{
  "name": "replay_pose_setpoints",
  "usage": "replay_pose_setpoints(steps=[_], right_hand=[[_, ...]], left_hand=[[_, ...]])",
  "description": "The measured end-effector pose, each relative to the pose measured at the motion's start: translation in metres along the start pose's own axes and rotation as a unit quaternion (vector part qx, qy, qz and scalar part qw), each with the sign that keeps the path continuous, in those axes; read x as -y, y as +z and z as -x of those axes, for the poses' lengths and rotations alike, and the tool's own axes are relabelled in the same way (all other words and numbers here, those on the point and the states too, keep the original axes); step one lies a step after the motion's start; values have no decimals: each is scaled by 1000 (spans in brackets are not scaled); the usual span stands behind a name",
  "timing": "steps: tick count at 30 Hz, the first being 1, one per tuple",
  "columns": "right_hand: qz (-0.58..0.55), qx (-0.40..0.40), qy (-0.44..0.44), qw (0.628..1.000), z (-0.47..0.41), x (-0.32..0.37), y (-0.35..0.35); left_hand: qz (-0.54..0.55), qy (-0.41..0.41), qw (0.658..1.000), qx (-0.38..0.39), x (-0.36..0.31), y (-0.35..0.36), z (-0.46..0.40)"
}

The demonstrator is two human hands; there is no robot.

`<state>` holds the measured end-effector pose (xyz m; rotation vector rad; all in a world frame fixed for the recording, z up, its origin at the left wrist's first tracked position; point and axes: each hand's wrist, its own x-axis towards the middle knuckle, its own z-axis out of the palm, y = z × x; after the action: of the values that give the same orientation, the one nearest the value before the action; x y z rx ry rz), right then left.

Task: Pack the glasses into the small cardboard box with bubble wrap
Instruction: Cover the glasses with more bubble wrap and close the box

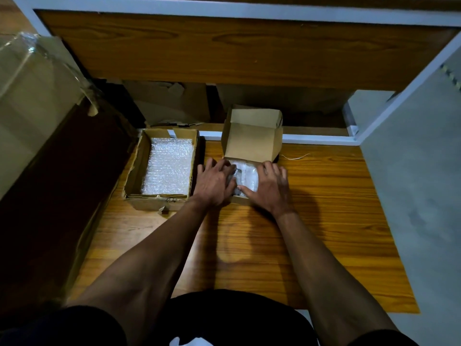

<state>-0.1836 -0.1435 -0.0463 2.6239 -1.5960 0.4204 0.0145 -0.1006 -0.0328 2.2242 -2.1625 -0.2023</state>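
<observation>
Your left hand [215, 182] and right hand [268, 187] lie flat, fingers spread, pressing the bubble wrap [245, 174] inside the small box [252, 143]. The glasses show only dimly under the wrap. Left of the box stands a tray [134, 171] with more wrap.

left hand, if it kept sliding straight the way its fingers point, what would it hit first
The left hand points up and to the right across the small cardboard box. It would likely press further into the bubble wrap inside, then probably meet the raised lid; depth is unclear.
</observation>
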Motion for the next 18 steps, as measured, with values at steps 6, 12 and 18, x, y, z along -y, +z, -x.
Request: replay_pose_setpoints(steps=[6, 12, 18], right_hand=[[10, 43, 32, 999, 5, 8, -1], [-9, 51, 33, 998, 5, 7, -3], [53, 60, 59, 995, 19, -2, -11]], left_hand=[[1, -2, 999, 40, -2, 3, -4], [-9, -1, 998, 62, -4, -1, -5], [-33, 60, 997, 25, -19, -1, -4]])
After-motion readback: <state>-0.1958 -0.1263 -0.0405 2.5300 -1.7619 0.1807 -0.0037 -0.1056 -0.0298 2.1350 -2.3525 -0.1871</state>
